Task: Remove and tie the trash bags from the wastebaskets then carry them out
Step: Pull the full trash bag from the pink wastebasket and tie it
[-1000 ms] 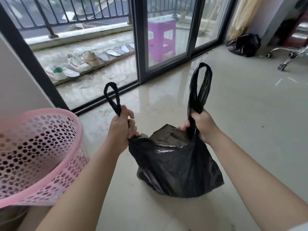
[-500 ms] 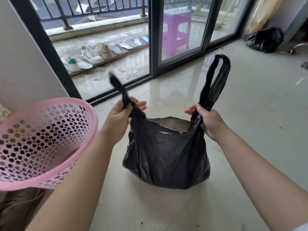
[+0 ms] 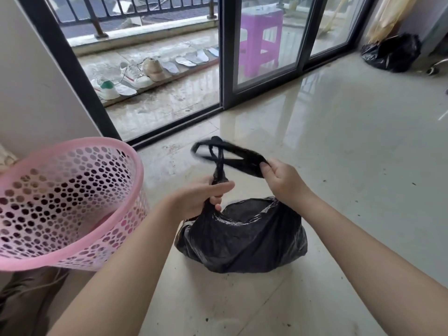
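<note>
View from my head, looking down at a glossy pale tiled floor point(image 3: 351, 146) that fills the right and lower parts of the frame; it mirrors the daylight and carries scattered dark specks. At lower centre the black trash bag point(image 3: 242, 241) sits on the floor with its mouth open, out of the basket. My left hand point(image 3: 201, 198) is closed around the left handle point(image 3: 219, 166), which rises as a twisted strip from the fist. My right hand point(image 3: 282, 178) pinches the right handle point(image 3: 242, 158) between thumb and fingers, and that handle is drawn across toward the centre of the frame so the two loops cross above the bag — their tips are blurred. At lower left the pink perforated wastebasket point(image 3: 72, 151) stands tilted, its rim turned toward the camera, just beside my left forearm and with no liner visible inside.

Upper half of the frame: a dark-framed sliding glass door point(image 3: 224, 57), open on the left, leading to a wet balcony point(image 3: 155, 100). Shoes point(image 3: 135, 73) and insoles lie in a row along the balcony step; a purple stool point(image 3: 259, 42) stands behind the glass, and a dark railing runs along the top edge. At upper right a second black bag point(image 3: 392, 53) rests on the floor near the wall.
</note>
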`<state>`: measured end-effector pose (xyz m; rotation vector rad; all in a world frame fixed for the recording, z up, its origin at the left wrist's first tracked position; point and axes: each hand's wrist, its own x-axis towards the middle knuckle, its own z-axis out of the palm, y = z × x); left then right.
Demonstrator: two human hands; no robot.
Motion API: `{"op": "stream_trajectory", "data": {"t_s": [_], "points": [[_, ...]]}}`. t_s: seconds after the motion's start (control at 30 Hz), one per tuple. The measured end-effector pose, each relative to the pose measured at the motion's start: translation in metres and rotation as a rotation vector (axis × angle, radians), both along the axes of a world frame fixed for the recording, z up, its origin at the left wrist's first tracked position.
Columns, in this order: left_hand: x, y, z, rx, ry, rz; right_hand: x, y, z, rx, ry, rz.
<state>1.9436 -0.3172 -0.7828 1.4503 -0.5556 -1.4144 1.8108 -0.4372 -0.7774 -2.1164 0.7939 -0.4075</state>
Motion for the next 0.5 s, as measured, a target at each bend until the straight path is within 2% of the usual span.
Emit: {"op": "stream_trajectory", "data": {"t_s": [0.07, 0.17, 0.27, 0.33, 0.43, 0.5], "points": [[-0.005, 0.001, 0.004, -0.004, 0.022, -0.003, 0.002, 0.008, 0.001, -0.145, 0.049, 0.073], [-0.004, -0.001, 0.005, -0.043, 0.083, 0.075, 0.004, 0.013, 0.006, -0.196, 0.187, 0.268], [0.000, -0.004, 0.001, -0.092, 0.123, 0.183, 0.003, 0.015, 0.011, -0.145, 0.301, 0.400], [0.001, -0.003, -0.001, -0.103, 0.172, 0.217, -0.001, 0.014, 0.012, -0.011, 0.311, 0.432], [0.000, 0.002, 0.001, -0.127, 0.252, 0.090, -0.009, 0.007, 0.010, 0.129, 0.358, 0.478], [-0.002, 0.006, 0.005, -0.072, 0.166, -0.066, -0.013, 0.001, 0.007, 0.153, 0.422, 0.459]]}}
